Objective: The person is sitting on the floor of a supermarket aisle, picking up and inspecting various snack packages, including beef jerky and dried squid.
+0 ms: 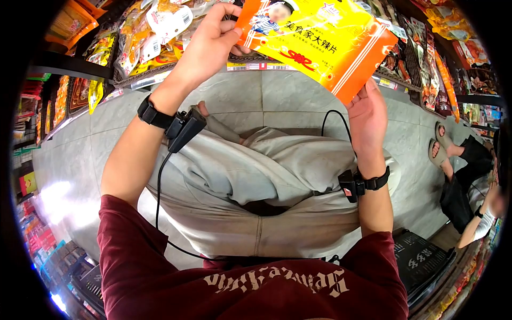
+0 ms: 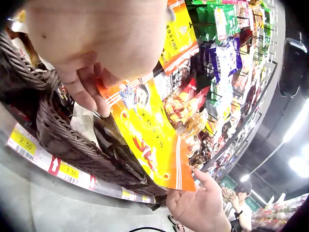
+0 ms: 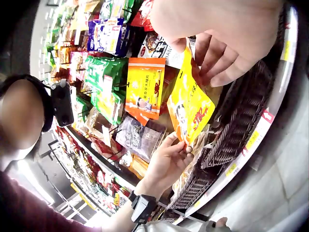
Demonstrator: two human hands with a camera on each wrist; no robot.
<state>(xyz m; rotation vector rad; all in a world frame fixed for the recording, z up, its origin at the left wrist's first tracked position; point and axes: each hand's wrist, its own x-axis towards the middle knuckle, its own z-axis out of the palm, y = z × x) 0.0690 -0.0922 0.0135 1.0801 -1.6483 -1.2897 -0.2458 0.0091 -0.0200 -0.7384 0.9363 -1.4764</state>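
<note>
A yellow snack packet [image 1: 314, 32] with orange ends, a cartoon figure and Chinese lettering is stretched between both hands. Its left orange end is pinched by my left hand [image 1: 210, 45], thumb in front. At the opposite end, the lower corner is held by my right hand [image 1: 369, 118], partly hidden behind the packet. In the right wrist view the packet [image 3: 190, 106] is seen slanted, with the left hand [image 3: 169, 162] gripping its near corner. A matching packet [image 3: 145, 84] hangs on the rack behind it.
Dark woven baskets [image 2: 79, 145] of packaged snacks line the shelf edge, above yellow price labels [image 2: 24, 142]. Green packets [image 3: 104, 89] hang from hooks behind. In the head view, another person [image 1: 482, 208] sits at the right, and black crates [image 1: 421, 261] stand behind me.
</note>
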